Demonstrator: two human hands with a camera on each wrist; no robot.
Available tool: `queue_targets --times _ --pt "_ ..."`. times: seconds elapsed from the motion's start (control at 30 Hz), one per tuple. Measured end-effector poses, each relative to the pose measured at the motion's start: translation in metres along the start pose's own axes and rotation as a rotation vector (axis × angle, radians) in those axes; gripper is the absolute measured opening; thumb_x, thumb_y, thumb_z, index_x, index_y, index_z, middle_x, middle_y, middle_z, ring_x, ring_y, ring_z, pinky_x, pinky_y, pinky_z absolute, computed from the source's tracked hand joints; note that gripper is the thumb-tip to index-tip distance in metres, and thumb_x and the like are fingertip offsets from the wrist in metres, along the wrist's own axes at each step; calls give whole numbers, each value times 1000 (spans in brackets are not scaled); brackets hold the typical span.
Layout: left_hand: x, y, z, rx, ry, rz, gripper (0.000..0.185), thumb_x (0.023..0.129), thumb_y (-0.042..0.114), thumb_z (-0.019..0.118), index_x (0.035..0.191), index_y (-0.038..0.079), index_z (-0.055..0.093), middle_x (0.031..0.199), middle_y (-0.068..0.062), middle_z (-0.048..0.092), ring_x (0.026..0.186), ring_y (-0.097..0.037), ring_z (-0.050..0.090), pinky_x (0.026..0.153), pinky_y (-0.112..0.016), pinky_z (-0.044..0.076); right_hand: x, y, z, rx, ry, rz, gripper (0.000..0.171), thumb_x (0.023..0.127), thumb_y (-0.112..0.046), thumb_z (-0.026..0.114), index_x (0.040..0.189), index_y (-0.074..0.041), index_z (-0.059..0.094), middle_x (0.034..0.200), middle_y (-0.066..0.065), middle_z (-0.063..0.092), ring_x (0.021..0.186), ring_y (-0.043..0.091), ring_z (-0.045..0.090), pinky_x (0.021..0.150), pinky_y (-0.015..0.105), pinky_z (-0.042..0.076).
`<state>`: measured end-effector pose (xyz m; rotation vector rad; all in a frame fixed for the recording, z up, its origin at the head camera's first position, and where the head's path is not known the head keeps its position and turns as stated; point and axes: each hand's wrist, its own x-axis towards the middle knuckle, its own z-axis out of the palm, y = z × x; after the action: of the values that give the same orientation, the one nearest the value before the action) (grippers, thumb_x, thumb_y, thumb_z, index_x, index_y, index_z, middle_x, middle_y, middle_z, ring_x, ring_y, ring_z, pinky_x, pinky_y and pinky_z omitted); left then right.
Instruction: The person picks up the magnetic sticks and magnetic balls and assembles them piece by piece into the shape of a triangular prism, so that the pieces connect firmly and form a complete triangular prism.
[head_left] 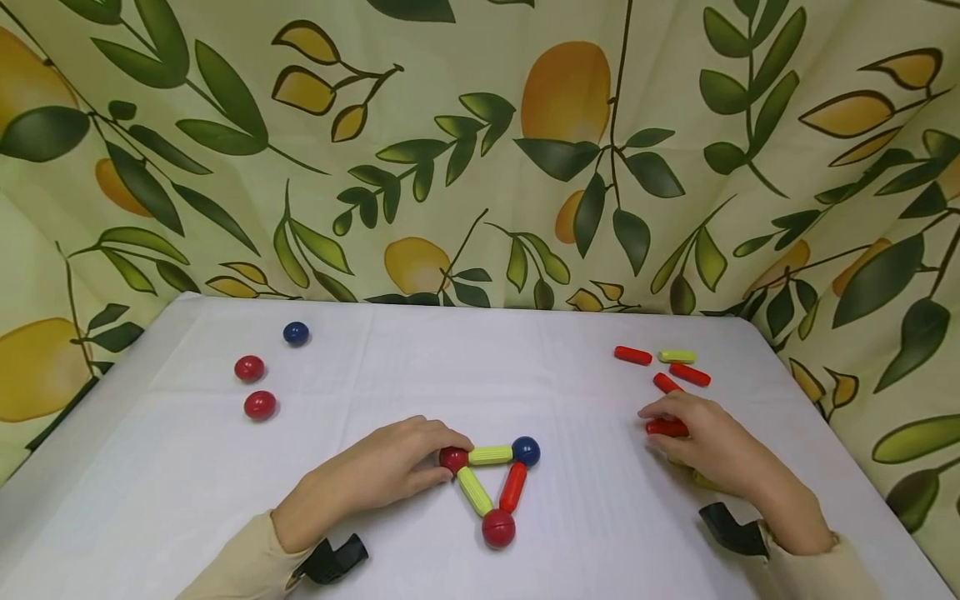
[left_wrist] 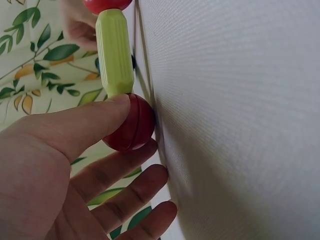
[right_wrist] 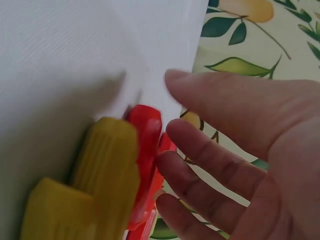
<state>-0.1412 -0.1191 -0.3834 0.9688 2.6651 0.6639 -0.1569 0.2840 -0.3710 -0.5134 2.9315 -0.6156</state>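
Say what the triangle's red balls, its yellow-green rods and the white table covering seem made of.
Red balls: probably hard plastic, glossy, with bright highlights and a seam groove.
Yellow-green rods: likely moulded plastic, satin, with lengthwise ribs.
White table covering: matte, fabric or textured vinyl, given its fine grain.

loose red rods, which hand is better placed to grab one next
Probably the right hand: it is open beside a red rod, while the left hand pinches a red ball of the triangle, farther off.
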Motion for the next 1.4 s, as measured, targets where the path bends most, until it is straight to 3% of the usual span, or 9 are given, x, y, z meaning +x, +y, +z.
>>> queue_targets --times 0.43,0.57,0.73,0.9,1.07,1.2,1.3,1.4 --pt "0 -1 1 -7 2 1 35 94 26 69 128 24 65 115 12 67 99 -4 55 90 -29 51 4 11 9 -18 -16 15 27 81 -3 77 107 -8 72 108 9 70 101 29 62 87 51 55" --pt "0 -2 1 -9 -1 -3 35 94 27 69 128 24 65 115 12 67 99 -5 55 90 -29 51 3 7 10 -28 25 -5 28 82 -3 77 110 -8 72 110 9 71 105 32 64 91 53 54" --pt "0 -2 1 -12 4 5 35 93 26 69 128 24 65 117 12 67 98 -5 54 88 -28 51 3 -1 9 -5 82 -6 34 86 -4 73 120 -3 68 121 21 65 119 44 58 96 58 49" --pt "0 -1 1 -10 9 9 35 93 26 70 128 24 65 116 12 67 99 -5 54 89 -28 51 4 -11 7 30 115 -20 39 87 2 70 125 -2 65 126 23 62 125 47 53 93 55 51" --pt "0 -1 1 -11 7 7 35 93 26 70 128 23 65 114 12 67 98 -6 55 89 -28 51 4 -19 8 48 148 -94 39 83 8 71 120 -4 67 116 14 67 106 31 63 81 39 59" --pt "0 -1 1 -14 6 4 35 93 26 70 128 23 65 115 12 67 99 -6 55 89 -29 51 6 -22 14 71 211 -213 38 78 10 75 112 -4 69 106 3 70 92 14 64 74 26 58" --pt "0 0 0 -14 3 -4 35 93 26 69 128 24 65 116 12 67 100 -6 55 91 -30 52 7 -24 18 114 240 -278 39 74 10 78 109 -4 68 102 0 70 88 5 62 71 21 56" --pt "1 0 0 -16 -1 -12 35 93 26 69 128 23 65 117 11 67 101 -6 55 92 -31 52 7 -29 22 161 222 -276 38 75 8 79 110 -5 68 101 -1 71 85 0 61 71 21 56"
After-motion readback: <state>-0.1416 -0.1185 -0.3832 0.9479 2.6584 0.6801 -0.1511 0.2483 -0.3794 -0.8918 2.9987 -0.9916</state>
